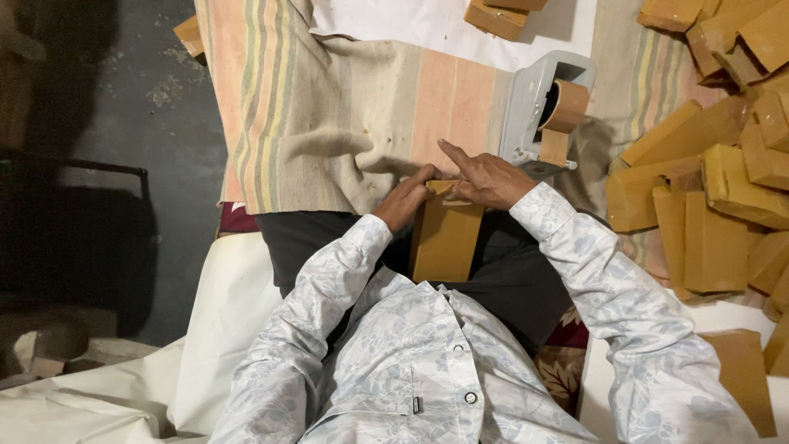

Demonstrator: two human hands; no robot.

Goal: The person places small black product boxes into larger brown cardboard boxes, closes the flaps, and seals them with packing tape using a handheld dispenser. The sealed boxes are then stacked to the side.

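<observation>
A flat brown-paper packet (pixel 445 241) rests upright on my lap. My left hand (pixel 406 200) grips its upper left edge. My right hand (pixel 486 178) presses on its top right corner with the index finger stretched out. Both hands meet at the packet's top end. Just beyond my right hand stands a grey tape dispenser (pixel 534 107) holding a roll of brown tape (pixel 565 107), with a strip of tape hanging down from it.
A striped cloth (pixel 329 107) covers the surface in front of me. A heap of several brown packets (pixel 715 164) lies to the right, and more lie at the top (pixel 497 16). White sheets (pixel 214 329) lie at the left, beside dark floor.
</observation>
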